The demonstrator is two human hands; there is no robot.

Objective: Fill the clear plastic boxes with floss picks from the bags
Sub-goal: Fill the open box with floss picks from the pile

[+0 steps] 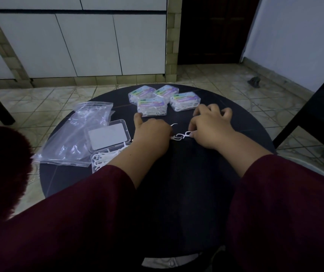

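**Loose picks between the hands**

A small cluster of white floss picks (181, 136) lies on the dark round counter (196, 173), directly between the two hands. The right hand (210, 128) has its thumb and fingertips pinched on the right end of the cluster, the other fingers curled above the counter. The left hand (151, 134) lies knuckles-up against the left end of the cluster, fingers curled under; one pick tip juts out past its knuckles, though whether the fingers actually grip the picks cannot be told. Its thumb points away toward the closed boxes.

Just left of the left wrist sits an open clear box (106, 152): the lid (108, 135) is laid back flat, and the tray nearer the person is partly filled with picks, some jutting over its edge. The forearm covers part of the tray.

Left of the open box, crumpled clear bags (78, 132) lie flat at the counter's edge, a few picks showing inside.

At the far side of the counter, four closed boxes (163, 100) full of picks are grouped together, with coloured labels on their lids. The nearest one lies just beyond the left thumb.

Both arms wear dark red sleeves (78, 222). Tiled floor (226, 79) surrounds the counter.
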